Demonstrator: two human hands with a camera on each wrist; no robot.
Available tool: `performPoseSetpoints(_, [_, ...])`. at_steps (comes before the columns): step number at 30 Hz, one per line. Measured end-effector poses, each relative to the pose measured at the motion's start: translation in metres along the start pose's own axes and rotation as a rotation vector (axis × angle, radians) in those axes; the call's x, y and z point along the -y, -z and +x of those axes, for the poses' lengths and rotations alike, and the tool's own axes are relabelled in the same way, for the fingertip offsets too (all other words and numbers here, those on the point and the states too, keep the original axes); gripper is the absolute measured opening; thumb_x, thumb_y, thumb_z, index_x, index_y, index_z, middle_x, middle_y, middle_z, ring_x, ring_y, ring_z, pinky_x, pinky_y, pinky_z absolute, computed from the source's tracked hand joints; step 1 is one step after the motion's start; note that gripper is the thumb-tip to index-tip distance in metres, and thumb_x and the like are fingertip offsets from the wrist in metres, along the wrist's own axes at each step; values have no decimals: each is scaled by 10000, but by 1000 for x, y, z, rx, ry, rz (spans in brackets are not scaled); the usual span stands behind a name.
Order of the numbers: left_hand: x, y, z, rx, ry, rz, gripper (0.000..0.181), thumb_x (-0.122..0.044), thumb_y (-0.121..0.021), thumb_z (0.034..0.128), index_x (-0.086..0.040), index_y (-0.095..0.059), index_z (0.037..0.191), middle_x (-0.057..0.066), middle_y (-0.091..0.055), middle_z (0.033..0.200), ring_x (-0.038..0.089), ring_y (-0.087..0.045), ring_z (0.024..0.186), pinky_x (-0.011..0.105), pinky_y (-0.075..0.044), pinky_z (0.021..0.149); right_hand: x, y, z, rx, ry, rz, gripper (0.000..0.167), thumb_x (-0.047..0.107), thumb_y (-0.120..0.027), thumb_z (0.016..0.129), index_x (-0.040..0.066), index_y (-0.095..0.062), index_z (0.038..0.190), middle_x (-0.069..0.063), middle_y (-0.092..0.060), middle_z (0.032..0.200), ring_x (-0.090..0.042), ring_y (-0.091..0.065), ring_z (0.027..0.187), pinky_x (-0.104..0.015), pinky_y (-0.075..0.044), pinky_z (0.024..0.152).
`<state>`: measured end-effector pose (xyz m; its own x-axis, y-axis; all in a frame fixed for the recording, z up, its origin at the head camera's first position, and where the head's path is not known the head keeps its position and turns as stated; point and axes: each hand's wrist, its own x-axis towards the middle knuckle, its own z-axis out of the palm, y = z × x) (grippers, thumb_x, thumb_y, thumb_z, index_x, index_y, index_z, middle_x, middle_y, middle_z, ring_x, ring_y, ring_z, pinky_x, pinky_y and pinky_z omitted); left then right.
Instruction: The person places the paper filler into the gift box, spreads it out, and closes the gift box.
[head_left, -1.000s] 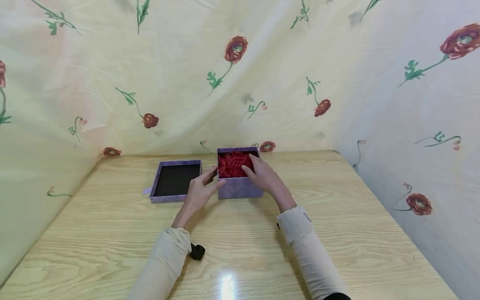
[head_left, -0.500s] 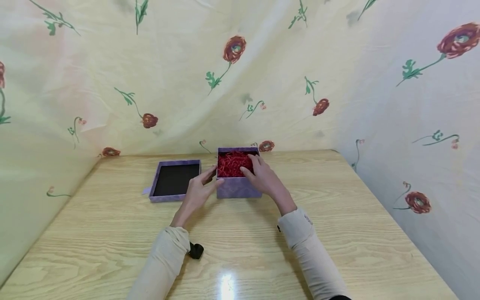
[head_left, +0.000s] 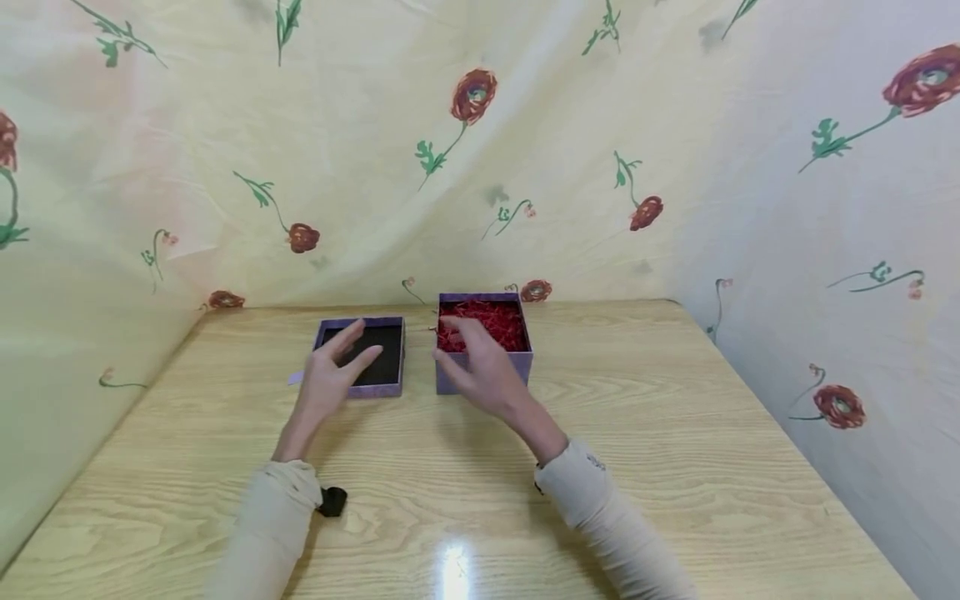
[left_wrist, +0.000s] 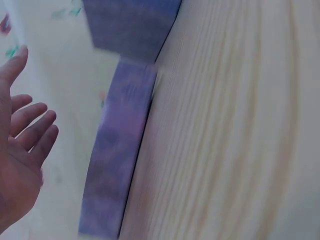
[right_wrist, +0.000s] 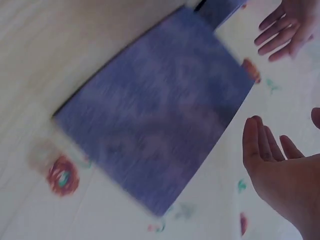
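Note:
A purple box (head_left: 495,372) stands near the back of the table, filled with red shredded paper (head_left: 502,321). Left of it lies the purple lid (head_left: 375,390), its black inside facing up. Over the lid hovers my left hand (head_left: 326,379), fingers spread and holding nothing; in the left wrist view the hand (left_wrist: 22,150) is apart from the lid's side (left_wrist: 117,145). My right hand (head_left: 483,371) is in front of and above the box's left part, hiding some of it. In the right wrist view this hand (right_wrist: 280,170) has extended fingers and an empty palm, beside the box wall (right_wrist: 160,105).
The wooden table (head_left: 420,492) spreads out in front of the box and lid. Behind it hangs a cream cloth (head_left: 360,150) with red flowers, and more cloth borders both sides. A small ribbon tab (head_left: 296,378) sticks out left of the lid.
My left hand has left the box's left side and moved left over the lid. My right hand has come off the shredded paper and shifted left. Box and lid stay in place.

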<state>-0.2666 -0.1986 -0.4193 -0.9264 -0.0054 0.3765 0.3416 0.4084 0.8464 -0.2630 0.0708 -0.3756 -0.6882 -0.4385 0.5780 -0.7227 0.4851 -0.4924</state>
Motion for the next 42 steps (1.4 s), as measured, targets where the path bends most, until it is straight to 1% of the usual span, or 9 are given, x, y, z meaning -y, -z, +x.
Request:
performPoseSetpoints(7, [18, 42, -11, -3, 84, 77, 729, -409, -715, 994, -95, -431, 1588, 150, -435, 1589, 408, -392, 1454, 598, -368, 1131, 19, -37, -5, 96, 30, 0, 445, 164, -671, 1019, -31, -552, 1401, -186, -655, 1259, -310, -698, 1066, -409, -599, 829])
performPoseSetpoints(13, [30, 60, -20, 74, 160, 85, 878, -423, -725, 984, -119, -248, 1656, 174, -287, 1657, 467, -270, 1495, 630, -341, 1132, 26, -56, 2, 199, -153, 2, 512, 220, -651, 1040, -16, -505, 1471, -180, -619, 1343, -299, -679, 1118, -467, -577, 875])
performPoseSetpoints(14, [32, 61, -21, 85, 167, 84, 910, -415, -735, 979, -115, -214, 1661, 190, -266, 1661, 476, -262, 1494, 626, -338, 1134, 26, -59, 4, 214, -191, -4, 531, 227, -656, 1039, -18, -496, 1482, -177, -613, 1359, -290, -678, 1120, -452, -577, 878])
performPoseSetpoints(16, [36, 63, -22, 111, 185, 86, 970, -410, -752, 967, -112, -152, 1668, 210, -229, 1667, 481, -248, 1496, 616, -332, 1140, 25, -66, 7, 251, -260, -15, 582, 234, -675, 1029, -27, -469, 1507, -179, -612, 1347, -231, -709, 935, -372, -588, 773])
performPoseSetpoints(20, [42, 66, -27, 172, 228, 114, 1048, -426, -765, 952, -62, -88, 1665, 239, -184, 1672, 490, -263, 1484, 614, -310, 1155, 23, -83, 7, 296, -311, -101, 650, 242, -703, 1011, -57, -434, 1522, -217, -597, 1372, -271, -714, 906, -357, -602, 743])
performPoseSetpoints(21, [43, 67, -28, 188, 236, 119, 1059, -428, -766, 951, -45, -81, 1661, 246, -175, 1672, 491, -261, 1484, 612, -304, 1159, 24, -87, 6, 307, -317, -121, 667, 244, -705, 1011, -66, -420, 1527, -232, -587, 1378, -293, -714, 918, -374, -606, 760])
performPoseSetpoints(24, [47, 67, -31, 216, 252, 141, 1069, -422, -766, 952, 4, -76, 1647, 266, -162, 1667, 493, -253, 1486, 597, -289, 1172, 24, -96, 3, 330, -325, -167, 707, 259, -700, 1017, -91, -379, 1540, -269, -530, 1448, -392, -635, 1191, -466, -574, 932])
performPoseSetpoints(30, [52, 68, -33, 228, 257, 203, 1041, -449, -741, 965, 65, -123, 1626, 315, -193, 1641, 515, -289, 1463, 610, -298, 1163, 20, -102, 5, 321, -362, -131, 802, 258, -717, 1007, -119, -287, 1569, -286, -501, 1479, -397, -581, 1276, -465, -524, 1019])
performPoseSetpoints(42, [53, 67, -33, 194, 217, 267, 950, -448, -731, 973, 108, -261, 1583, 343, -331, 1573, 491, -370, 1429, 625, -340, 1131, 9, -104, 14, 332, -412, -44, 822, 228, -720, 1001, -97, -250, 1591, -255, -545, 1462, -322, -662, 1166, -433, -538, 995])
